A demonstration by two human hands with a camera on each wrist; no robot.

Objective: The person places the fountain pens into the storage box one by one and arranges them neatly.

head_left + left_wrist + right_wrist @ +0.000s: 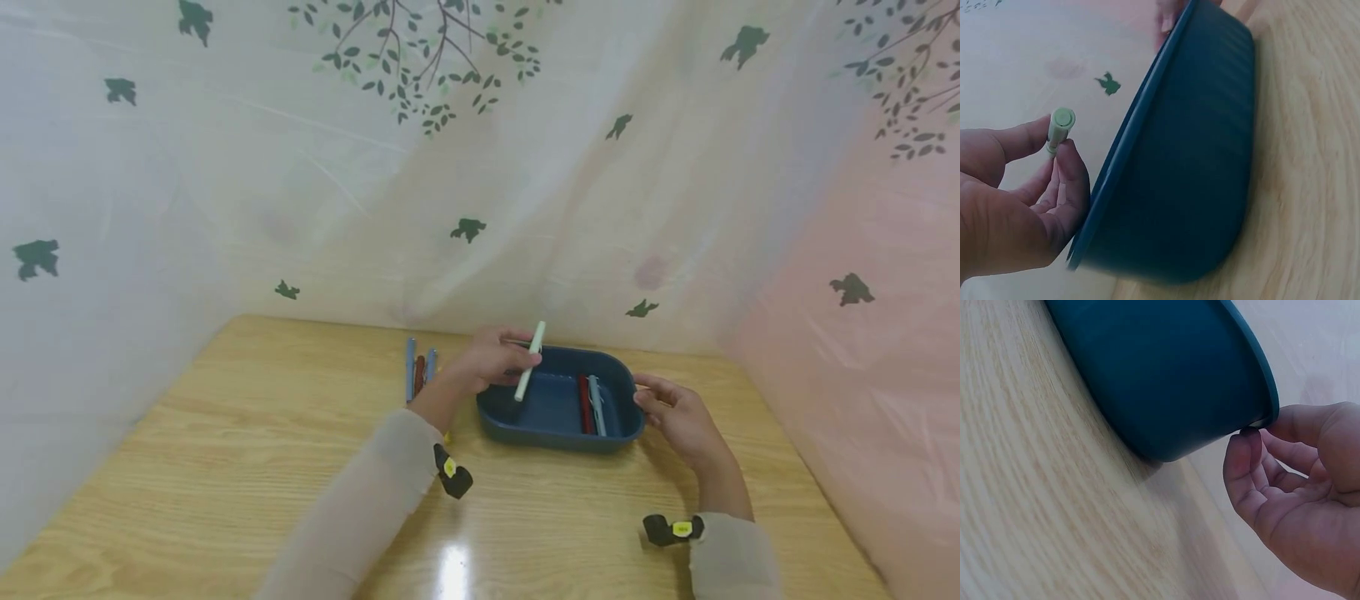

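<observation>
Between the thumb and fingers of the left hand (495, 364) a pale green pen (531, 363) is pinched, tilted above the left part of a dark blue oblong tub (558, 439). The left wrist view shows the round end of this pen (1062, 127) and the hand beside the tub's rim. At the tub's right end, the right hand (681, 421) pinches the rim, thumb on the edge and fingertips beneath it in the right wrist view. Inside the tub, toward the right, a red pen (584, 404) and a light blue pen (597, 406) lie side by side.
Left of the tub, a blue pen (410, 369), a dark red pen (419, 375) and another blue pen (431, 364) lie on the wooden table (300, 433), partly behind the left forearm. A bit of something yellow (447, 437) shows by that wrist. A patterned curtain (360, 208) stands behind the table.
</observation>
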